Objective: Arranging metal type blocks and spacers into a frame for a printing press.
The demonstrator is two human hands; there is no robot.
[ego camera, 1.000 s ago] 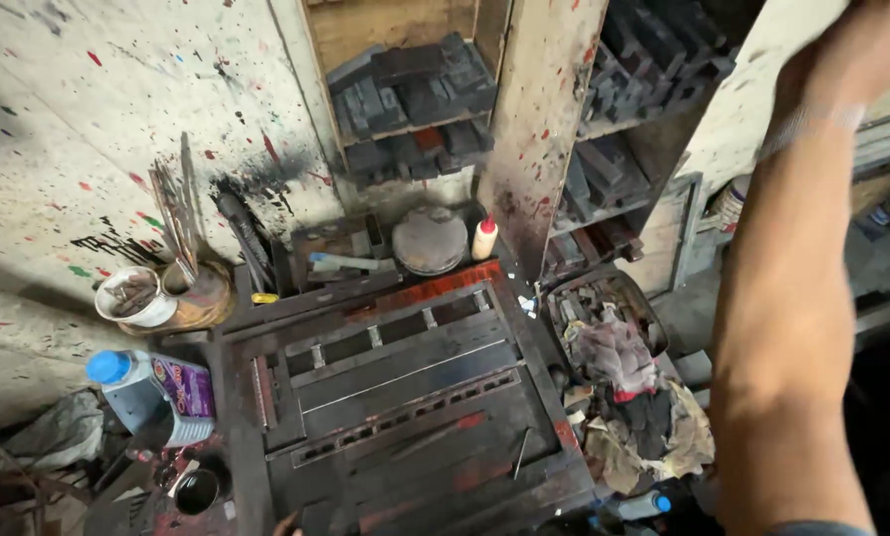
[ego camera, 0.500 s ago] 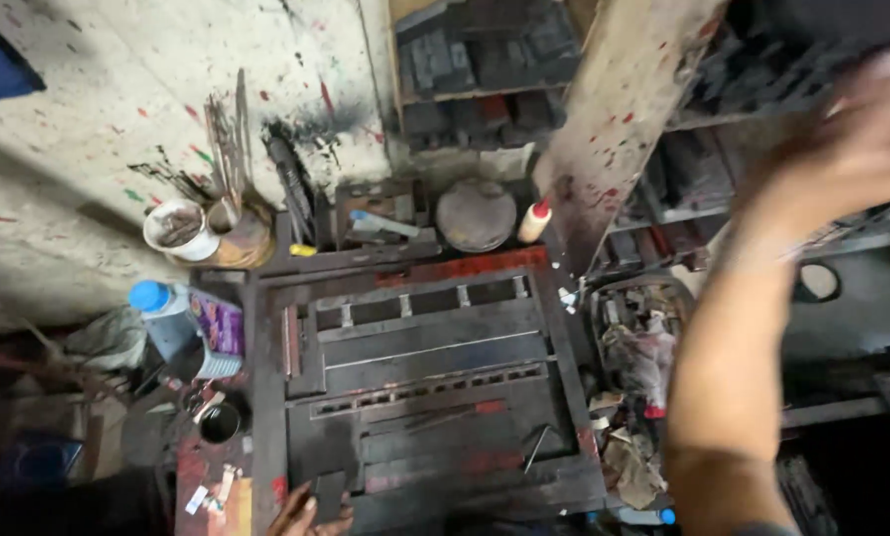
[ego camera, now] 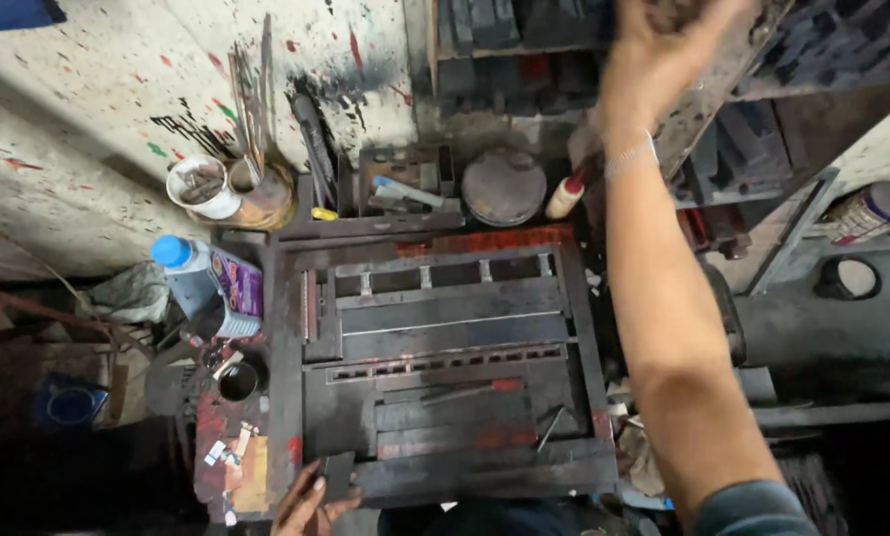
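A small dark rectangular block [ego camera: 337, 474] is pinched by the left hand [ego camera: 306, 504] at the lower left of the frame, on the dark metal frame's [ego camera: 445, 357] near edge. The right hand [ego camera: 663, 40], blurred, is raised to the wooden shelf [ego camera: 524, 50] at upper right; its grip cannot be told. One block is held.

You stand in a grimy print workshop: ink-splattered wall [ego camera: 88, 109], metal frame [ego camera: 445, 357] of blocks, brush pots [ego camera: 229, 189], shelves [ego camera: 524, 40] of type.
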